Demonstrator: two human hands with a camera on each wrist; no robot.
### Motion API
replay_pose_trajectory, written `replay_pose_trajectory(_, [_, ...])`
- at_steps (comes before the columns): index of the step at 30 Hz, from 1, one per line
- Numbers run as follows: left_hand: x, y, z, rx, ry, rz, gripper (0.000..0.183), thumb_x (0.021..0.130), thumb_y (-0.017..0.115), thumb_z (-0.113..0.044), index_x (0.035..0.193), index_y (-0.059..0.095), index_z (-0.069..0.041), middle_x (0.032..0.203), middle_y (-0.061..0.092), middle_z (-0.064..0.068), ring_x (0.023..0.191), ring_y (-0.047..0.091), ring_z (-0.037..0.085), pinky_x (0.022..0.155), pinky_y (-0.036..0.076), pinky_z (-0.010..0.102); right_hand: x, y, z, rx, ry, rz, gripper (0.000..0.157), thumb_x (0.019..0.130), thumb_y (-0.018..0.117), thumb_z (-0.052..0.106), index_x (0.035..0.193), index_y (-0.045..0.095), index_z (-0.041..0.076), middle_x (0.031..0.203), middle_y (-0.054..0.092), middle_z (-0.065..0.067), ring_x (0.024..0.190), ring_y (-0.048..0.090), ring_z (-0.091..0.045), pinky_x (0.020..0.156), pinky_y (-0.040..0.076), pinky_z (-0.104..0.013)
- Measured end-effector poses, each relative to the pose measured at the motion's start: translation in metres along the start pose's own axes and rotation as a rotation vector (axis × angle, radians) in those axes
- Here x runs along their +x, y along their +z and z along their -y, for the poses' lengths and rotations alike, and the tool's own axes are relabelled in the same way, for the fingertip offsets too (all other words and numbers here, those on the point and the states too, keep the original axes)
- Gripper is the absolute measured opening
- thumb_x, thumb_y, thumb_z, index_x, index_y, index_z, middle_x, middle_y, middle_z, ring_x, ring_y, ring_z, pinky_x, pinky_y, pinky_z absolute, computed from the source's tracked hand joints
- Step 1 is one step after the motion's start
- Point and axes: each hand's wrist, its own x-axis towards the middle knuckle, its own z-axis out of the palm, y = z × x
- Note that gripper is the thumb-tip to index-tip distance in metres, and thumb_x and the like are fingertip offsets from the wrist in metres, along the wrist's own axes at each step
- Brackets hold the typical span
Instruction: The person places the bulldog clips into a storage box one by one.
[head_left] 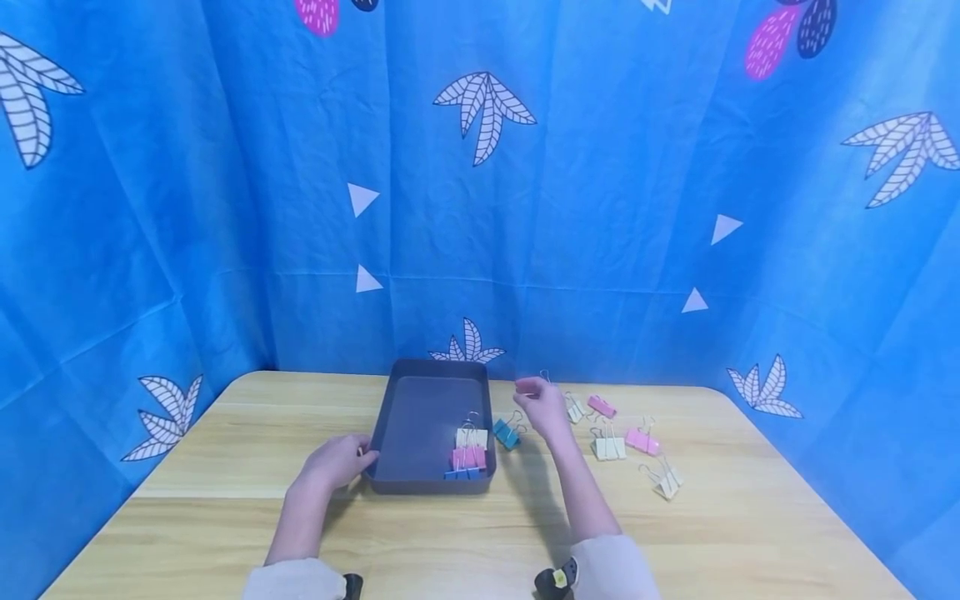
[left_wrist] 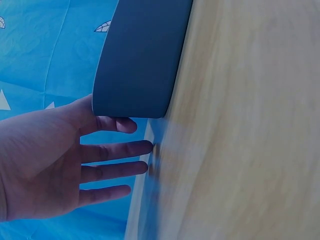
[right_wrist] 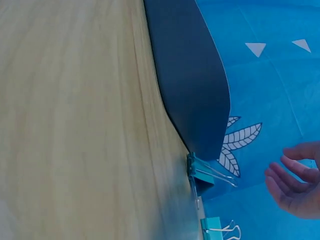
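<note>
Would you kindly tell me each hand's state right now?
Left hand: closed on the dark grey rectangular tray, at its left side.
Right hand: open, holding nothing visible.

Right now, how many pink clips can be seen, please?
3: one pink clip in the tray; on the table, right of the right hand, a farther pink clip and a nearer pink clip. More may be hidden behind that hand.

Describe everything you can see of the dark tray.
The tray is dark grey, shallow and rectangular, with rounded corners and smooth, plastic-looking walls. It lies open side up on the table. The left hand holds its left wall by the near corner. Cream, pink and blue binder clips lie in its near right part; most visible floor is bare.
</note>
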Motion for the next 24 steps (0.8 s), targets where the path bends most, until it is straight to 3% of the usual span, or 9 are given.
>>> replay_pose_trajectory(5, [-0.001,-0.003,-0.002,-0.003,0.006,-0.003,0.032,0.091,0.056,-0.019,0.116,0.059,0.002,0.078,0.058,0.001,0.071,0.052,0.016,0.066,0.046,0.039,0.000,-0.001,0.000,0.006,0.003,-0.006,0.025,0.083,0.063,0.004,0.107,0.062,-0.002,0.101,0.063,-0.015,0.094,0.059,-0.030,0.077,0.049,-0.039])
replay_pose_trajectory(13, [0.000,-0.001,-0.002,-0.003,-0.010,-0.001,0.028,0.091,0.057,-0.018,0.111,0.062,0.001,0.073,0.055,-0.001,0.068,0.051,0.015,0.062,0.044,0.035,-0.003,-0.004,-0.007,-0.006,0.035,0.018,0.029,0.083,0.063,0.004,0.110,0.060,-0.005,0.102,0.062,-0.018,0.091,0.059,-0.031,0.062,0.051,-0.033])
replay_pose_trajectory(24, [-0.002,0.000,-0.003,-0.010,-0.016,-0.003,0.029,0.090,0.057,-0.018,0.112,0.061,0.001,0.073,0.055,-0.001,0.069,0.052,0.015,0.064,0.045,0.036,-0.004,-0.005,-0.022,-0.013,0.145,0.080,0.035,0.081,0.065,0.005,0.112,0.055,-0.009,0.100,0.061,-0.023,0.085,0.060,-0.031,0.073,0.050,-0.037])
